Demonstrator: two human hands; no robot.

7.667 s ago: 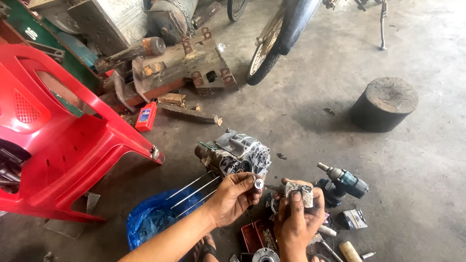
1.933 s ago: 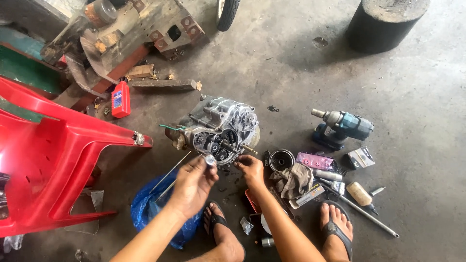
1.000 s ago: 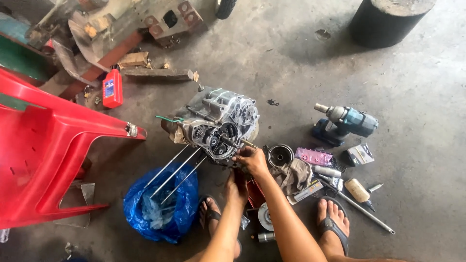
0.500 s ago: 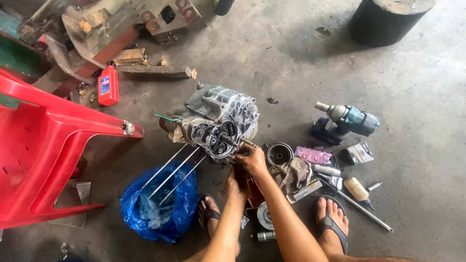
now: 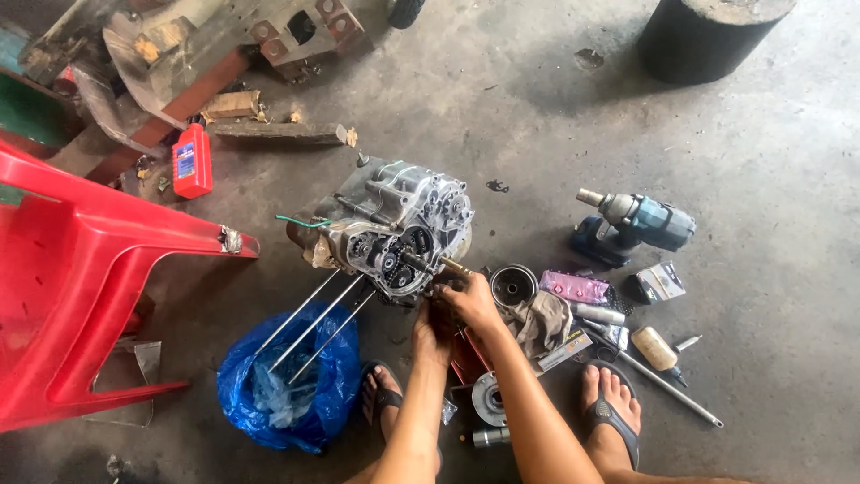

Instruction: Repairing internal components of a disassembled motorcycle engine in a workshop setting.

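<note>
Crowding the far left of the fingers, a red plastic chair (image 5: 81, 287) lies tipped on the concrete floor (image 5: 555, 125), with a small red bottle (image 5: 192, 159) beyond it near scrap wood and metal. Closer in, a blue plastic bag (image 5: 296, 385) sits below-left of the fingers, and three long studs (image 5: 313, 324) of the engine case (image 5: 399, 229) slant over it. The engine case itself stands just above the fingers, its open side facing them. The left hand (image 5: 430, 321) rests under the case's lower edge; whether its fingers are curled or spread cannot be told. The right hand (image 5: 470, 300) pinches closed around a short shaft (image 5: 452, 267) sticking out of the case. Just right of the fingers lie a round metal part (image 5: 513, 285), a rag (image 5: 542, 321), small boxes and a long bar (image 5: 658, 381). Farther right stands a blue impact wrench (image 5: 636, 224). Bare floor opens above the case and wrench, up to a dark round block (image 5: 708, 36) at the top edge.
</note>
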